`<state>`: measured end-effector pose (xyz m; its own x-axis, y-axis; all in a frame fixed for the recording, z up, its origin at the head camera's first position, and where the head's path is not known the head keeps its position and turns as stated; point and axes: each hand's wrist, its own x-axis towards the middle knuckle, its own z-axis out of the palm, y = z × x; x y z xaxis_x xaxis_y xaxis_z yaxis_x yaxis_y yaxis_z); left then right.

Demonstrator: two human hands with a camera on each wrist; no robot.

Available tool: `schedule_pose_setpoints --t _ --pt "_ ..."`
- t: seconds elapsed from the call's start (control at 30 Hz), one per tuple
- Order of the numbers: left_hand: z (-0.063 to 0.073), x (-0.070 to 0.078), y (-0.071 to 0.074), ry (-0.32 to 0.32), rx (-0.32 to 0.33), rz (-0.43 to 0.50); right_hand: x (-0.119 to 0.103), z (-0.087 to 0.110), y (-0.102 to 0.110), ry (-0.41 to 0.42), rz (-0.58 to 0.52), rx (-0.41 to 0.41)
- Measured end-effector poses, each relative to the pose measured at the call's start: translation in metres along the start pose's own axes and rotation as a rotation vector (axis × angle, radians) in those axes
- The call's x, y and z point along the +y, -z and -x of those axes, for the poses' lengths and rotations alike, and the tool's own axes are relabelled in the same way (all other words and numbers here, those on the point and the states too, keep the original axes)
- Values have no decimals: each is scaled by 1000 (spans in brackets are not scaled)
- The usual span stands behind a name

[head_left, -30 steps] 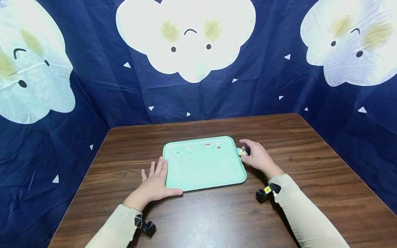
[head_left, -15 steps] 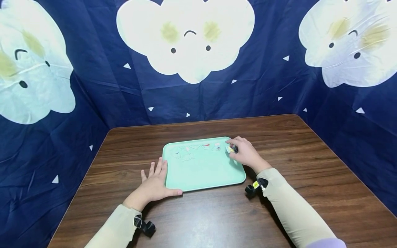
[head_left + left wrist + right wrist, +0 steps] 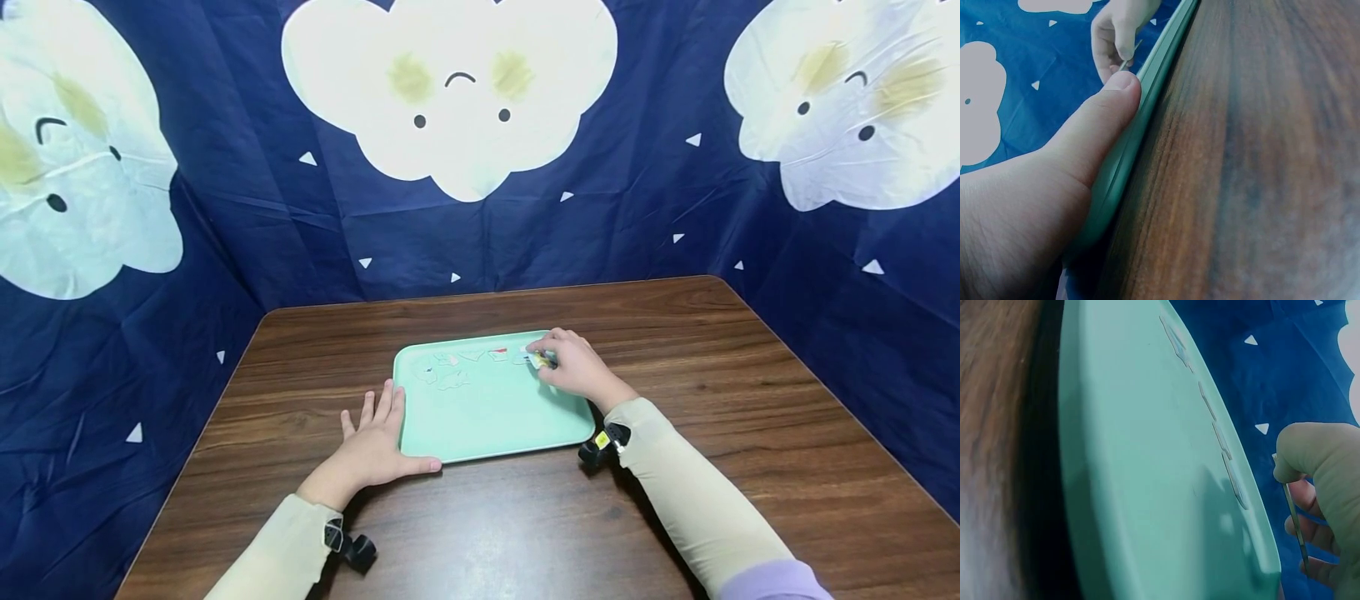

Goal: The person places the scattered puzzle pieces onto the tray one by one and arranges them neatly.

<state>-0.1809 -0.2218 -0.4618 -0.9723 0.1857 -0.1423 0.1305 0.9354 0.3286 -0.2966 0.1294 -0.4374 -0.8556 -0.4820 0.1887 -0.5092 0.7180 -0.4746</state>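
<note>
A mint-green tray [image 3: 491,421] lies on the brown wooden table. Between thumb and fingers, my right hand [image 3: 576,367] pinches a thin flat piece with a yellow print [image 3: 537,360], above the tray's back right part. The right wrist view shows that thin piece [image 3: 1296,522] nearly edge-on, apart from the tray surface. My left hand [image 3: 371,450] rests at the tray's left edge, fingers spread and straight, its thumb [image 3: 1107,103] along the front rim. Several thin, irregular, pale pieces, such as one with a red mark [image 3: 498,355], lie along the tray's back.
The wooden table [image 3: 480,525] extends around the tray on all sides. Behind and beside it hangs a dark blue cloth [image 3: 420,233] with white clouds and small triangles. Small black wrist cameras sit under both sleeves.
My right hand has moved left, from beside the tray's right edge to over its back right part, carrying the thin piece. My left hand has stayed put.
</note>
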Motion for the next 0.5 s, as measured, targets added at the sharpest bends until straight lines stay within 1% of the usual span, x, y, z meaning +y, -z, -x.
schedule_pose_setpoints --t 0.2,0.5 --pt "0 1 1 2 -3 0 -4 -6 -5 37 -13 -2" --pt "0 2 3 2 -4 3 -14 -17 -13 78 33 -32"
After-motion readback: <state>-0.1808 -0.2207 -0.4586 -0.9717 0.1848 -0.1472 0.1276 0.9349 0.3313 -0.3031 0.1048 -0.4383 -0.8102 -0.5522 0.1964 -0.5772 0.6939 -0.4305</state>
